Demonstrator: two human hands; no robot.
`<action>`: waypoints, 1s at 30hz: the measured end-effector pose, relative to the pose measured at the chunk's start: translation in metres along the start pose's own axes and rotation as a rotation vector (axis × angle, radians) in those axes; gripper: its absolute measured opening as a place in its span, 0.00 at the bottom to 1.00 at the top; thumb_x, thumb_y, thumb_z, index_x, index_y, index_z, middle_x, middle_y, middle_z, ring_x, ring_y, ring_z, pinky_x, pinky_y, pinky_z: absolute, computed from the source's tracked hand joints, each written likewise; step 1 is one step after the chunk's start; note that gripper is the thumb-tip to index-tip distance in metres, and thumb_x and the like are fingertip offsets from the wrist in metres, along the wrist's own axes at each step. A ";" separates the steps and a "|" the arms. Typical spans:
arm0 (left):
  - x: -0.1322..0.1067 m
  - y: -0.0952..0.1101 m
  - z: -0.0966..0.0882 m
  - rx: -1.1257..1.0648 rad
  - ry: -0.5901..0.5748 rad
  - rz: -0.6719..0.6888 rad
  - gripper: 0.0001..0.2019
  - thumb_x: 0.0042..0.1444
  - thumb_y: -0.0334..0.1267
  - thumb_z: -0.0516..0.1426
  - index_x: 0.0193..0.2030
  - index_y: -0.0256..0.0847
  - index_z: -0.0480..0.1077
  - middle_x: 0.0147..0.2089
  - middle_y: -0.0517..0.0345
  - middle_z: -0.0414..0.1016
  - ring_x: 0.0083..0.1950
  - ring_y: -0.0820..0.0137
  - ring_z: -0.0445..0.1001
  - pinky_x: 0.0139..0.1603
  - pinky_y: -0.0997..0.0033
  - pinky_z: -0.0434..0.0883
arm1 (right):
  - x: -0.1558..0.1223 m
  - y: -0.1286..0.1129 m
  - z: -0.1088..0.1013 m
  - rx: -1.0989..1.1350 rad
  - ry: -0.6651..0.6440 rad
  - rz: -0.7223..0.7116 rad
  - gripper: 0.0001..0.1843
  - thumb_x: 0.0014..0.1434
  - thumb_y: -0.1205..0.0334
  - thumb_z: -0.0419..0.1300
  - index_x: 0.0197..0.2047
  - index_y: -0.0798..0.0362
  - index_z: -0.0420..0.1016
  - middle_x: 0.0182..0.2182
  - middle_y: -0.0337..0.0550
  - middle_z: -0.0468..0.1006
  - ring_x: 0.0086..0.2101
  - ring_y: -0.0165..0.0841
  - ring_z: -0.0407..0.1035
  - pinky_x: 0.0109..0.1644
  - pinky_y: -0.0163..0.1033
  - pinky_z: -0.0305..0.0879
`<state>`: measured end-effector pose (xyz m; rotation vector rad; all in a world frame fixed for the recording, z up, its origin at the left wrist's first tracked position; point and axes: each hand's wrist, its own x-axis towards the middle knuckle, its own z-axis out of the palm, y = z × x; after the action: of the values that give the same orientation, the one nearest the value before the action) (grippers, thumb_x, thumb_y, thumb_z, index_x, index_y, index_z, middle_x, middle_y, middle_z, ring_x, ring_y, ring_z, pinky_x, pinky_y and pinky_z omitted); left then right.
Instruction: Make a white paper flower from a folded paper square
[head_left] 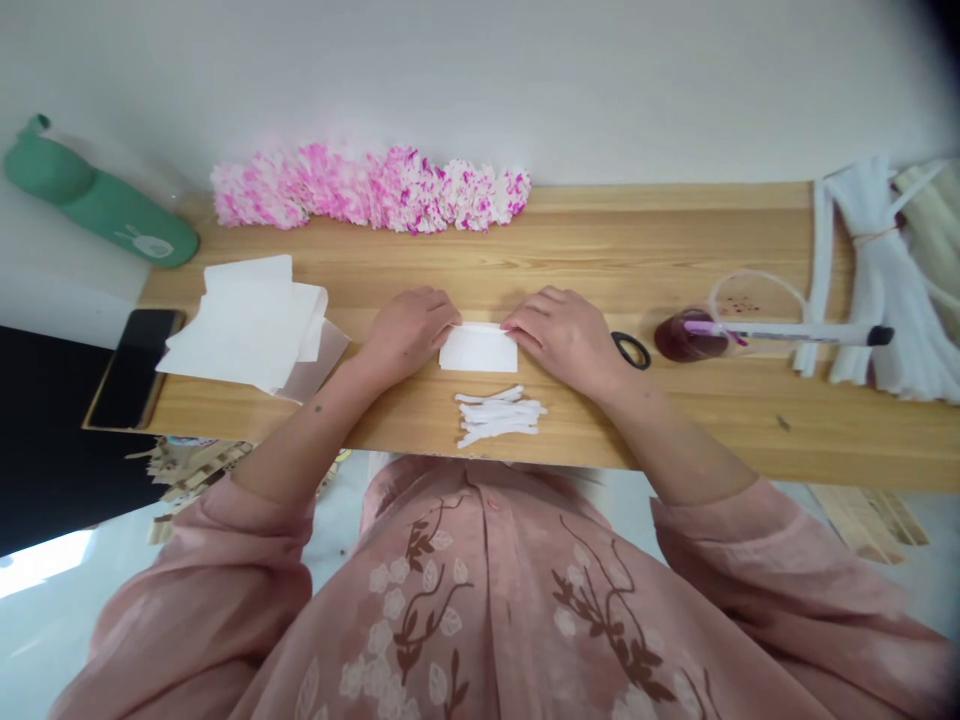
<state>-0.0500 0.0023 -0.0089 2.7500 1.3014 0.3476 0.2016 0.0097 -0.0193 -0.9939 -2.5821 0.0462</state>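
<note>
Angled inward, the left hand (411, 335) and right hand (561, 335) pinch the white paper (478, 353) by its far corners, long axis running sideways

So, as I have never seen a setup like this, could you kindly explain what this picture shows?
Of course. There is no machine here: a person works with two bare hands, and the single picture comes from a camera worn on their head, looking forward and down. The left hand and right hand hold a small white paper by its far corners, on a wooden table. Nearer the person lies a little pile of white sticks. To the left are loose sheets, a phone and a green bottle. Pink and white fluffy pieces line the back. To the right are a black ring, a pen and bundled white strips.
</note>
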 end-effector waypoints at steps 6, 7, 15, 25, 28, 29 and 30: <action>-0.008 0.004 0.011 0.056 0.123 -0.022 0.16 0.67 0.37 0.48 0.35 0.36 0.74 0.38 0.48 0.76 0.40 0.63 0.71 0.39 0.66 0.63 | 0.000 -0.004 -0.001 -0.009 -0.041 0.065 0.15 0.69 0.59 0.50 0.40 0.53 0.78 0.38 0.48 0.80 0.40 0.40 0.68 0.40 0.43 0.57; -0.009 0.004 0.013 0.067 0.146 -0.021 0.17 0.68 0.38 0.47 0.35 0.36 0.74 0.38 0.48 0.76 0.40 0.64 0.71 0.39 0.66 0.63 | 0.000 -0.004 -0.002 -0.009 -0.050 0.072 0.15 0.69 0.59 0.50 0.40 0.53 0.78 0.38 0.49 0.80 0.40 0.40 0.68 0.40 0.43 0.58; -0.017 0.007 0.017 0.135 0.145 -0.002 0.19 0.69 0.39 0.45 0.35 0.38 0.73 0.39 0.49 0.75 0.40 0.64 0.70 0.37 0.66 0.62 | -0.001 -0.009 -0.005 -0.082 -0.074 0.064 0.16 0.69 0.58 0.49 0.40 0.53 0.77 0.39 0.47 0.80 0.41 0.39 0.70 0.39 0.41 0.57; -0.018 0.005 0.009 -0.002 0.085 -0.047 0.18 0.68 0.41 0.47 0.38 0.38 0.76 0.42 0.49 0.78 0.43 0.64 0.72 0.41 0.66 0.67 | -0.002 -0.011 -0.010 -0.104 -0.119 0.050 0.19 0.70 0.59 0.48 0.38 0.51 0.79 0.40 0.45 0.81 0.41 0.37 0.71 0.35 0.40 0.55; -0.017 0.004 0.007 -0.041 0.072 -0.043 0.18 0.68 0.39 0.47 0.39 0.37 0.77 0.43 0.48 0.78 0.45 0.63 0.73 0.44 0.65 0.68 | -0.002 -0.012 -0.013 -0.096 -0.125 0.046 0.19 0.70 0.59 0.48 0.38 0.51 0.79 0.40 0.44 0.81 0.40 0.37 0.71 0.34 0.40 0.54; -0.017 0.004 0.007 -0.043 0.066 -0.038 0.18 0.68 0.39 0.47 0.39 0.36 0.77 0.43 0.47 0.78 0.45 0.63 0.73 0.44 0.64 0.69 | -0.002 -0.012 -0.013 -0.095 -0.124 0.043 0.19 0.70 0.59 0.48 0.38 0.51 0.79 0.40 0.44 0.82 0.40 0.37 0.72 0.34 0.40 0.54; -0.017 0.004 0.006 -0.041 0.062 -0.036 0.18 0.67 0.39 0.47 0.39 0.36 0.77 0.43 0.47 0.78 0.45 0.62 0.73 0.44 0.64 0.69 | -0.003 -0.012 -0.014 -0.097 -0.123 0.038 0.19 0.70 0.59 0.48 0.38 0.51 0.79 0.40 0.44 0.82 0.40 0.37 0.72 0.33 0.40 0.54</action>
<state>-0.0557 -0.0130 -0.0173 2.6988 1.3400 0.4545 0.2008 -0.0023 -0.0057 -1.1074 -2.6990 -0.0083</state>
